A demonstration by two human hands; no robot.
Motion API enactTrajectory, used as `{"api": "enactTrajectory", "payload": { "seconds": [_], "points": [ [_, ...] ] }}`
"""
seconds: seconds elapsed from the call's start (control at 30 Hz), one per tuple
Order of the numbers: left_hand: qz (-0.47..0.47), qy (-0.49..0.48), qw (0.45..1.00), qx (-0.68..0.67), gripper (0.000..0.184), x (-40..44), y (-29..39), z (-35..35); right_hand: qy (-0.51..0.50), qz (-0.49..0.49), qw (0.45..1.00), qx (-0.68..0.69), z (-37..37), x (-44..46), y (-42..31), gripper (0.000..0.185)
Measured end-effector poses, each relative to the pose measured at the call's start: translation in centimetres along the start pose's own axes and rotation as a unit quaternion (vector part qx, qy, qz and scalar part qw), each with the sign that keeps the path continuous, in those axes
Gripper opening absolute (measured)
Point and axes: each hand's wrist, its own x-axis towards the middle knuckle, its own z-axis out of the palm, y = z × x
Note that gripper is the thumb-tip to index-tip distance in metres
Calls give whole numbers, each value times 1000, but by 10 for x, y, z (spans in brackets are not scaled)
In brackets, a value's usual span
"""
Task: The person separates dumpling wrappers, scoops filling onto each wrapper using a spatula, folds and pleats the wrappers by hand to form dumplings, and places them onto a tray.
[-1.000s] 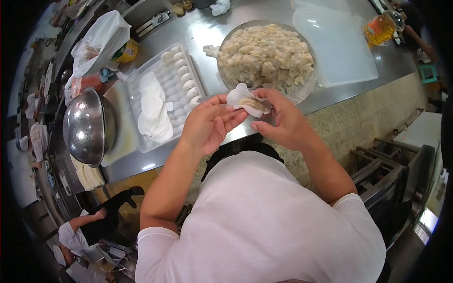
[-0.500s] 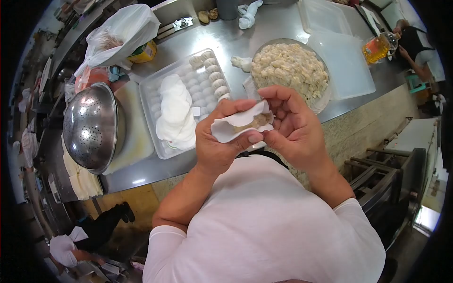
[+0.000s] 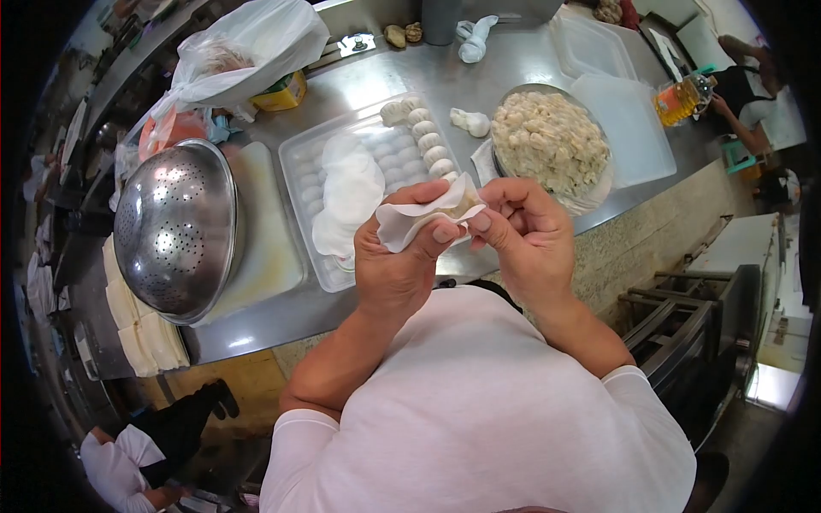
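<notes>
A dumpling wrapper point(image 3: 409, 221) with pale filling inside is folded upward between my two hands, in front of my chest. My left hand point(image 3: 395, 261) cups it from the left, the thumb along its near side. With thumb and fingertips, my right hand point(image 3: 532, 244) pinches its right edge. Beyond my left hand lies a clear plastic tray point(image 3: 301, 162) holding rows of shaped dumplings point(image 3: 432, 147) and a loose pile of round white wrappers point(image 3: 349, 192). A wide bowl of chopped filling point(image 3: 552, 141) stands beyond my right hand.
At left, an upturned steel colander point(image 3: 175, 231) rests by a cutting board point(image 3: 265, 214). A white plastic bag point(image 3: 248, 51) and yellow box point(image 3: 280, 92) stand behind. On the right are plastic lids point(image 3: 629, 128) and an oil bottle point(image 3: 680, 101). Other people are at both sides.
My right hand's fingers have closed in on the wrapper's right end, which is now gathered tighter and raised. The view has shifted slightly, so the counter things appear further right.
</notes>
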Motion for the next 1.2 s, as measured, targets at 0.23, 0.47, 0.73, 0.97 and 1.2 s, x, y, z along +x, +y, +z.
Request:
{"api": "enactTrajectory", "payload": {
  "seconds": [0.23,0.47,0.73,0.97,1.2],
  "points": [
    [91,-22,980,175,37,-5,12,-15,25,-52,994,-89,21,0,5,16],
    [60,11,978,199,37,-12,30,-4,-46,17,999,-22,11,4,-4,16],
    [59,-14,966,250,35,-6,18,22,-75,-16,989,-129,-17,6,-29,13],
    [84,-68,934,339,32,3,3,37,-99,-31,981,-164,-43,10,-44,14],
    [64,-21,947,314,30,4,-9,42,-89,-55,980,-170,-48,12,-47,14]
  ]
}}
